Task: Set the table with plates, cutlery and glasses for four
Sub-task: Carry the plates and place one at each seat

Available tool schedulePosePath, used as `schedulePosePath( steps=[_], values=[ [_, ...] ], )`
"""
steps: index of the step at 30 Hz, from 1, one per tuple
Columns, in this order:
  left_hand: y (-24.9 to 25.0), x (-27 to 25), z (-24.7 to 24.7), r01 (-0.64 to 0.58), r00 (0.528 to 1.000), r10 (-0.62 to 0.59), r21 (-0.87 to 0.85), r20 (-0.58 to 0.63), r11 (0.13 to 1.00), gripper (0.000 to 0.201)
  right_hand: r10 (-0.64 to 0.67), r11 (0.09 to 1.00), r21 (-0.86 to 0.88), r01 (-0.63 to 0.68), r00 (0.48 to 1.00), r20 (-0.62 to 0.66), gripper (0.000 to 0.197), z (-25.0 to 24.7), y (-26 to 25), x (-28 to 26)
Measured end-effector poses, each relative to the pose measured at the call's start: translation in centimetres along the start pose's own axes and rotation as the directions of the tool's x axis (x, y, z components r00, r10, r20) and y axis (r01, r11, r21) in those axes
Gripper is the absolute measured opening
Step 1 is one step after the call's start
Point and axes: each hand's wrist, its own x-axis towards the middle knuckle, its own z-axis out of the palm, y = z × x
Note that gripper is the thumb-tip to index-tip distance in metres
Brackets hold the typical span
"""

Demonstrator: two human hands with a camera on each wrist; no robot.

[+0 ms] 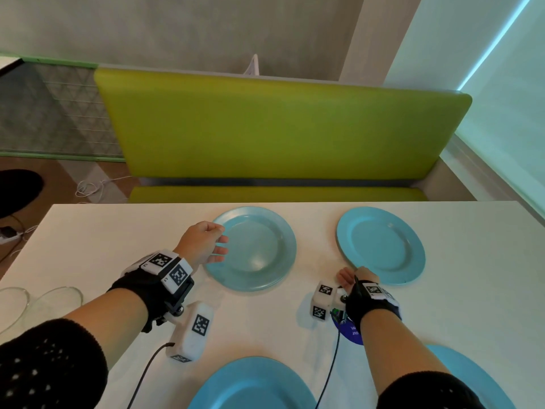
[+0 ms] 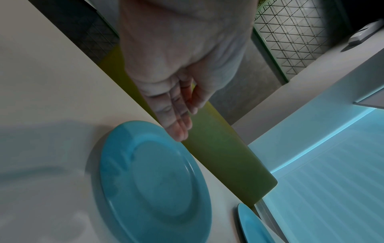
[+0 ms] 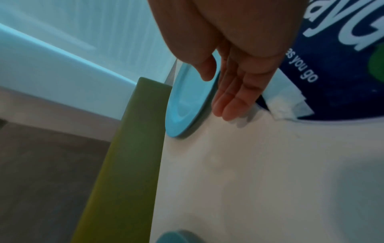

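Four blue plates lie on the white table [image 1: 118, 246]: far left plate [image 1: 256, 252], far right plate [image 1: 383, 246], near left plate [image 1: 253, 385], near right plate [image 1: 472, 376]. My left hand [image 1: 222, 239] hovers at the left rim of the far left plate [image 2: 153, 180], fingers relaxed and holding nothing [image 2: 188, 125]; whether it touches the rim I cannot tell. My right hand [image 1: 348, 277] is at the near-left rim of the far right plate [image 3: 187, 102], fingers [image 3: 234, 95] straight and pointing down at the table, empty.
Two clear glass items [image 1: 56, 302] sit at the table's left edge. A dark blue round sticker [image 1: 352, 332] with white lettering [image 3: 343, 74] lies under my right wrist. A green bench [image 1: 280, 128] runs behind the far table edge. Cables trail from both wrists.
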Motion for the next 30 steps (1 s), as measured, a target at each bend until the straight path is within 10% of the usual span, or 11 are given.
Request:
schedulePosePath(
  steps=[30],
  values=[
    [-0.9, -5.9, 0.9, -0.071, 0.974, 0.068, 0.005, 0.218, 0.997, 0.010, -0.032, 0.998, 0.058, 0.037, 0.996, -0.080, 0.036, -1.1, 0.7, -11.9]
  ],
)
